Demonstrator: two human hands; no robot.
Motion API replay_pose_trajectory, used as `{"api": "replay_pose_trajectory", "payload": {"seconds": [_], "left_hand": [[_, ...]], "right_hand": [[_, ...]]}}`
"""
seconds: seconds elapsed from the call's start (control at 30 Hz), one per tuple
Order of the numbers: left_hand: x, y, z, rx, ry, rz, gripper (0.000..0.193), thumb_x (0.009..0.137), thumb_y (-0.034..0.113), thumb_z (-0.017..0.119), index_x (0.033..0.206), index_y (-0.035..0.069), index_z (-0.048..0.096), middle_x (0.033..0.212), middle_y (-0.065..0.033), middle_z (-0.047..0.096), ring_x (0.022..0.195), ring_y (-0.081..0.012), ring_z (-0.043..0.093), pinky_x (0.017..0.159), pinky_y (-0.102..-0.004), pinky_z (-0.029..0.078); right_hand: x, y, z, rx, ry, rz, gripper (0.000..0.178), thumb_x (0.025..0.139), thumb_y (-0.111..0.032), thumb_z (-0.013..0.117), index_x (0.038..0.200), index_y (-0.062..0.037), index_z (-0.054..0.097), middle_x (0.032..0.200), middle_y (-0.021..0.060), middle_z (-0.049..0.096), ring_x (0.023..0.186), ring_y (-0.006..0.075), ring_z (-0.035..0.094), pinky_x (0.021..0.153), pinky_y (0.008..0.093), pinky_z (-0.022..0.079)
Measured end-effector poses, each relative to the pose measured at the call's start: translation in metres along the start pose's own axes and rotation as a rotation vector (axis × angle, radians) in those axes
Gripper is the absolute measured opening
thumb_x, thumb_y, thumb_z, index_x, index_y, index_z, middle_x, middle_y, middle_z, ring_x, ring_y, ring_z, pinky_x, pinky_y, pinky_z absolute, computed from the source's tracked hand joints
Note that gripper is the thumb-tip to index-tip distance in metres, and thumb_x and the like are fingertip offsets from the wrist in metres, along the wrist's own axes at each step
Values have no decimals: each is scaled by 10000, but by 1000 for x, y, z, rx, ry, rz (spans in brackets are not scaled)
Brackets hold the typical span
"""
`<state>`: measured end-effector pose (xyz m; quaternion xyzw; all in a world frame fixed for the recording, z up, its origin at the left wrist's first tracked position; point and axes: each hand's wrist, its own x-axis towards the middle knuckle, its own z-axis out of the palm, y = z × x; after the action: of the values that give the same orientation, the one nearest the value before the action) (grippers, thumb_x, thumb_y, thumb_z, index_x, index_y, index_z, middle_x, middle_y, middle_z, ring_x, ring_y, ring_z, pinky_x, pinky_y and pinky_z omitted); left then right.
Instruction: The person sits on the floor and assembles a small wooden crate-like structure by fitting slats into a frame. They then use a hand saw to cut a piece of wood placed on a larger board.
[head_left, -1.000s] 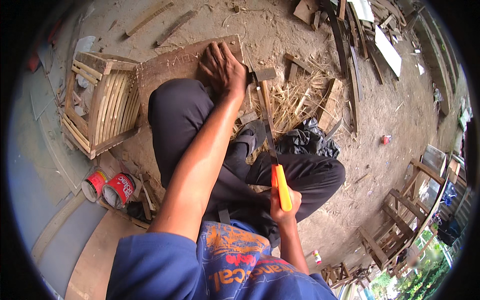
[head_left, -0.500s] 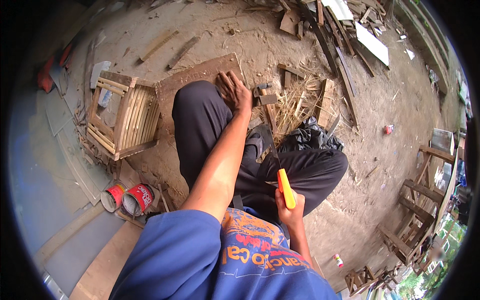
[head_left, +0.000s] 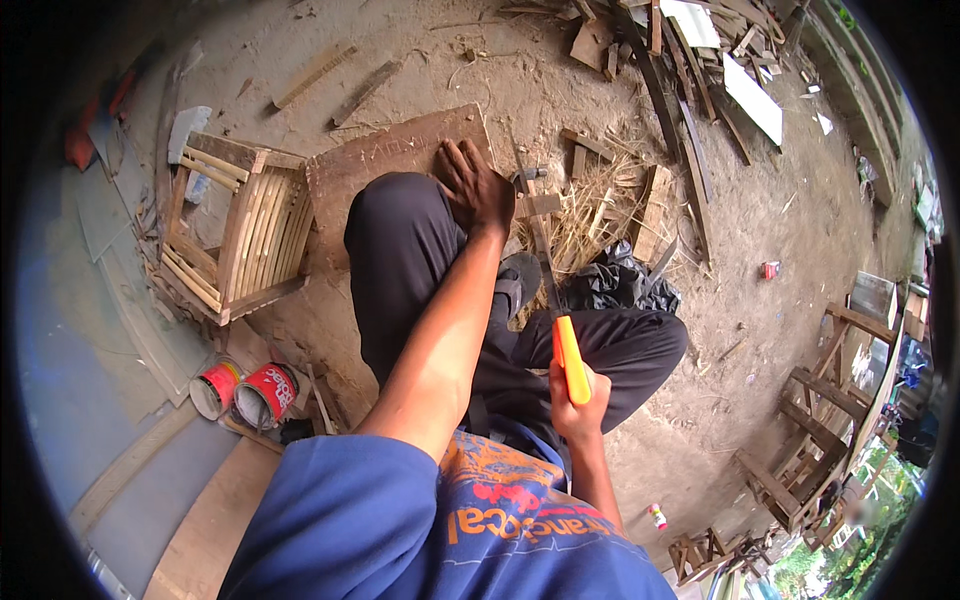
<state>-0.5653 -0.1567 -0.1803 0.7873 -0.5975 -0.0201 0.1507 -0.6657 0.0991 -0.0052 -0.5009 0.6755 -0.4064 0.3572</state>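
Observation:
A brown wooden board (head_left: pixel 385 137) lies on the ground beyond my bent left knee. My left hand (head_left: pixel 478 188) presses on it near its right edge, fingers stretched out and holding nothing. My right hand (head_left: pixel 582 402) is wrapped round the yellow handle of a hand saw (head_left: pixel 570 358), in front of my lap. Its thin dark blade points away from me, running past my sandalled foot (head_left: pixel 515 280) toward the board's right edge. Whether the teeth touch the board I cannot tell. A hammer (head_left: pixel 529 175) and a small wood block (head_left: pixel 540 205) lie close to the blade.
A slatted wooden frame (head_left: pixel 240 220) stands left of the board, with two red cans (head_left: pixel 268 392) nearer me. Black plastic (head_left: pixel 620 280) and straw shavings (head_left: pixel 600 195) lie beyond my right leg. Scrap wood (head_left: pixel 660 90) is heaped at the far right; wooden stands (head_left: pixel 820 410) are at right.
The saw and my right hand have shifted slightly forward, and the blade's tip now shows beyond my left hand by the board's edge. My left hand stays on the board. The view has shifted a little.

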Motion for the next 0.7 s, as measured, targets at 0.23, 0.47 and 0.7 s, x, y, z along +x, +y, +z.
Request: {"api": "replay_pose_trajectory", "payload": {"seconds": [0.23, 0.47, 0.7], "left_hand": [[3, -5, 3, -22, -91, 18, 592, 959, 176, 399, 1537, 55, 360, 1647, -204, 230, 1537, -348, 203, 1212, -624, 113], [9, -6, 7, -61, -98, 6, 564, 976, 181, 384, 1525, 58, 378, 1639, -197, 258, 1533, -357, 207, 1205, -642, 118], [5, -6, 8, -71, -104, 47, 580, 983, 200, 373, 1542, 48, 341, 1645, -205, 228, 1541, -365, 170, 1207, -660, 59]], "right_hand": [[8, 4, 3, -64, -36, 32, 168, 877, -45, 683, 743, -10, 589, 552, 115, 537, 437, 255, 552, 462, 346, 412], [18, 1, 2, -32, -48, 36, 96, 867, -39, 667, 791, -2, 623, 568, 131, 562, 466, 270, 595, 480, 341, 437], [18, -9, -11, -54, -51, 120, 121, 867, -54, 669, 776, 13, 624, 565, 118, 569, 455, 231, 565, 478, 333, 430]]}}
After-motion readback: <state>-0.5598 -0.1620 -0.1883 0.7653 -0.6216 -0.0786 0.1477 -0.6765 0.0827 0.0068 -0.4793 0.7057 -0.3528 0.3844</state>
